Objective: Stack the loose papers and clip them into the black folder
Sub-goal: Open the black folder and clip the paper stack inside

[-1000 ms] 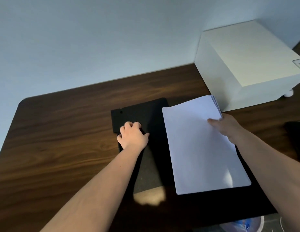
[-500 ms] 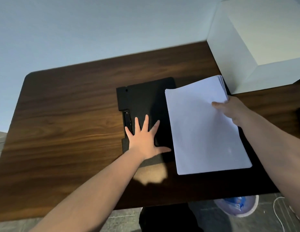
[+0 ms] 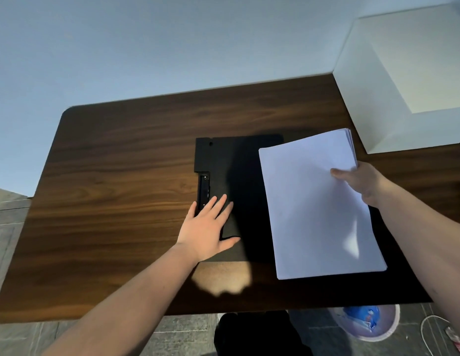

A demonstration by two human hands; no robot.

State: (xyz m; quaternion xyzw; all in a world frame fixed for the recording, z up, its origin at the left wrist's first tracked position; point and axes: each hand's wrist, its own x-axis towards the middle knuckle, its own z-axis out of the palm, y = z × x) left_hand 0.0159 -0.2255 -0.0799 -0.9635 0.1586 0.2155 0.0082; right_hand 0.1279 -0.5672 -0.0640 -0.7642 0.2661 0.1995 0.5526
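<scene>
The black folder (image 3: 239, 170) lies flat on the dark wooden table (image 3: 121, 188), with its clip bar (image 3: 203, 190) along the left edge. My left hand (image 3: 207, 228) rests flat on the folder's lower left part, fingers spread, fingertips just beside the clip. A stack of white papers (image 3: 313, 206) covers the folder's right side, slightly fanned at its top corner. My right hand (image 3: 362, 181) grips the stack at its upper right edge, thumb on top.
A large white box (image 3: 403, 80) stands at the table's back right corner, close to the papers. Below the table's front edge are a round white bin with blue contents (image 3: 366, 321), a white cable (image 3: 429, 332) and a dark shape on the floor.
My left hand went from curled on the folder's clip to flat with fingers spread, a little lower. The view has shifted toward the table's near edge. The papers stay held in my right hand.
</scene>
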